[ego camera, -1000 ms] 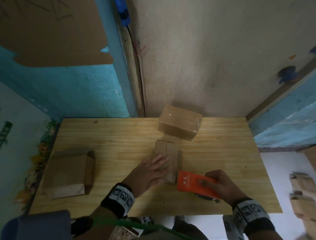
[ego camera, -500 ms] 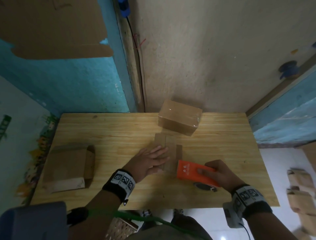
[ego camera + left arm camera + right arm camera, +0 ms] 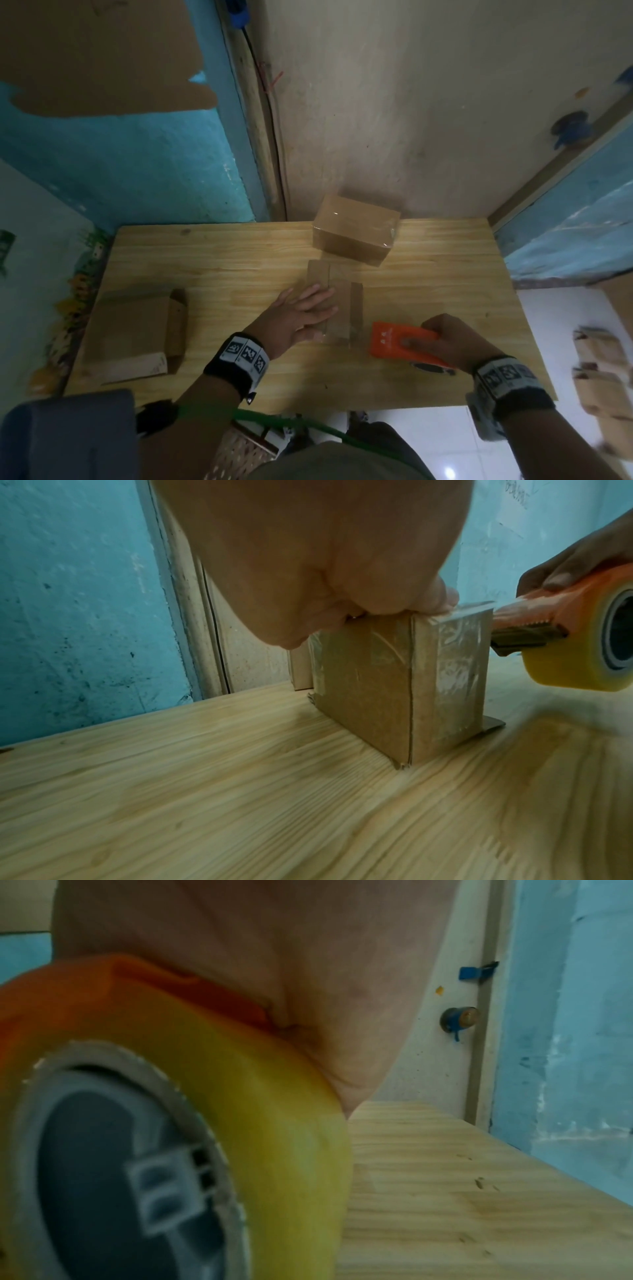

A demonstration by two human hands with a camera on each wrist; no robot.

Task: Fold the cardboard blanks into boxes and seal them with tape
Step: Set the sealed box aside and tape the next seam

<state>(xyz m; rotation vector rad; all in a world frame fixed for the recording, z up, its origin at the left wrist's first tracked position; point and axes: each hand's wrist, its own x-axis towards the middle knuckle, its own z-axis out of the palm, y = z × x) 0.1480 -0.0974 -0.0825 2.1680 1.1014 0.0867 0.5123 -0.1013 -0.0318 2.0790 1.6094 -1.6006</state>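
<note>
The left hand (image 3: 301, 317) lay flat with fingers straight, pressing down on top of the small cardboard box (image 3: 342, 308) standing mid-table (image 3: 222, 257). The right hand (image 3: 448, 339) gripped the orange tape dispenser (image 3: 394, 341) just right of the box; a clear tape strip (image 3: 459, 647) ran from the dispenser's toothed blade onto the box's near face. A sealed box (image 3: 354, 234) sat at the table's far edge, and flat blanks (image 3: 133, 329) lay at the left.
</note>
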